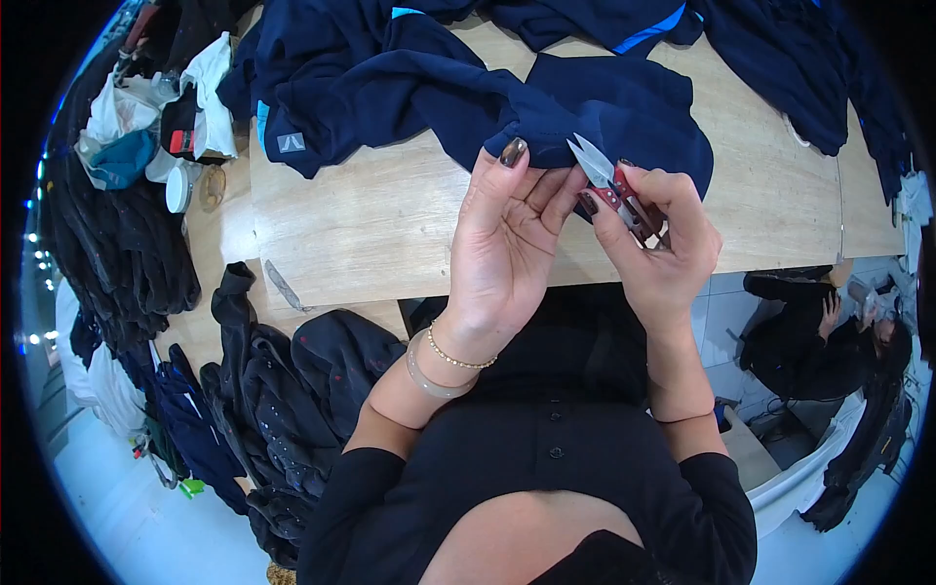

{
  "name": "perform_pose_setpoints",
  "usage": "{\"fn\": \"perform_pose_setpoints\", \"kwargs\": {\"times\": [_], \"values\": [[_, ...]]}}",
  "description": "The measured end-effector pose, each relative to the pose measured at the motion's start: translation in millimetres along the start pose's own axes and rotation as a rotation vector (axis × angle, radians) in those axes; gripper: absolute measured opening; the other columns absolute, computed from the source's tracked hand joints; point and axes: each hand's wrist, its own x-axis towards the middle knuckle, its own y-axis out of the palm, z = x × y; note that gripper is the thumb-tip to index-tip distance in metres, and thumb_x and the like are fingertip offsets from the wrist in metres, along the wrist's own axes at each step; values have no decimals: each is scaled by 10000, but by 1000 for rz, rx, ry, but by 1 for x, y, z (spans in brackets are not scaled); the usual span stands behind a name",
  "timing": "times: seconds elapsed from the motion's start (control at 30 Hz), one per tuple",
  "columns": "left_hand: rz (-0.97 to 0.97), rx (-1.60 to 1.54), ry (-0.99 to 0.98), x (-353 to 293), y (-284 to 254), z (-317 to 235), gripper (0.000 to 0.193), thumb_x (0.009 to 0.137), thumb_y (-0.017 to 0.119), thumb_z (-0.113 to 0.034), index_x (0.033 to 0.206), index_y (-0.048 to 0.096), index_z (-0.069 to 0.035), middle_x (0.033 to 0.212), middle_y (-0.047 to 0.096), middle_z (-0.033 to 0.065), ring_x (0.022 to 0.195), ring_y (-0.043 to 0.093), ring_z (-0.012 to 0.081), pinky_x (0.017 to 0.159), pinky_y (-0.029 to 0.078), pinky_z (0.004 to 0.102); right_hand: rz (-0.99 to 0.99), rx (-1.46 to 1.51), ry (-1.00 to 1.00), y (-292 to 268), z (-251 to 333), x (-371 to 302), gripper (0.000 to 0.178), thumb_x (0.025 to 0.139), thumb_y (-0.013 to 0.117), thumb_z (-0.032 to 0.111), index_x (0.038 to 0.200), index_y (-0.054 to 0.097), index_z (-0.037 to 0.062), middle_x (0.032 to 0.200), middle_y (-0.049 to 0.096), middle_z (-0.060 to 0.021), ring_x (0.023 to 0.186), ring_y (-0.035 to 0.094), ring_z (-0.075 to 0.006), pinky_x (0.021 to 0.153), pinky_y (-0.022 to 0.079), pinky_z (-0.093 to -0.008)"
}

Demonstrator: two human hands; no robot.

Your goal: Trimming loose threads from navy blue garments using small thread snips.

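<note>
My left hand [507,229] is closed on the edge of a navy garment [439,83], its thumb pressed on the cloth and its other fingers curled beneath. My right hand [663,229] grips a pair of thread snips [609,185] with red handles. Their pointed silver blades stand slightly apart and point up and left, close to the fingertips of my left hand and over the navy cloth. Whether a thread lies between the blades is too small to tell. The garment spreads across the far side of the wooden table [361,229] and has light blue trim and a small grey patch.
More navy garments [780,68] lie at the far right. Black clothing [283,400] is heaped at the near left, beside another dark pile [117,244]. A white round lid [178,189] and white cloths stand at the left edge. Another person [819,336] sits low at the right.
</note>
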Motion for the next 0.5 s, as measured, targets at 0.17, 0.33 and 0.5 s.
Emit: {"fn": "perform_pose_setpoints", "kwargs": {"times": [0.17, 0.33, 0.5], "values": [[-28, -26, -27, 0, 2, -1, 215, 955, 549, -190, 1155, 540, -109, 1117, 620, 54, 1038, 600, 177, 1003, 463, 340, -24, 26, -53, 3, 0, 2, 232, 712, 782, 47, 881, 633, -8, 713, 624, -56, 582, 569, -87, 536, 449, -191], [-11, -28, -19, -1, 3, 0, 211, 959, 539, -174, 1151, 539, -87, 1130, 622, 72, 1045, 608, 184, 1012, 469, 347, -5, 48, 19, 1, 3, 3, 217, 739, 775, 30, 894, 630, -12, 705, 610, -32, 590, 537, -50, 536, 433, -175], [-20, -35, 3, -2, 5, -2, 186, 959, 536, -163, 1112, 567, -63, 1105, 636, 82, 1057, 616, 196, 1026, 468, 353, -3, 104, 185, -4, 2, 2, 203, 765, 762, 11, 918, 630, -15, 704, 600, -11, 615, 516, -21, 544, 422, -161]]}}
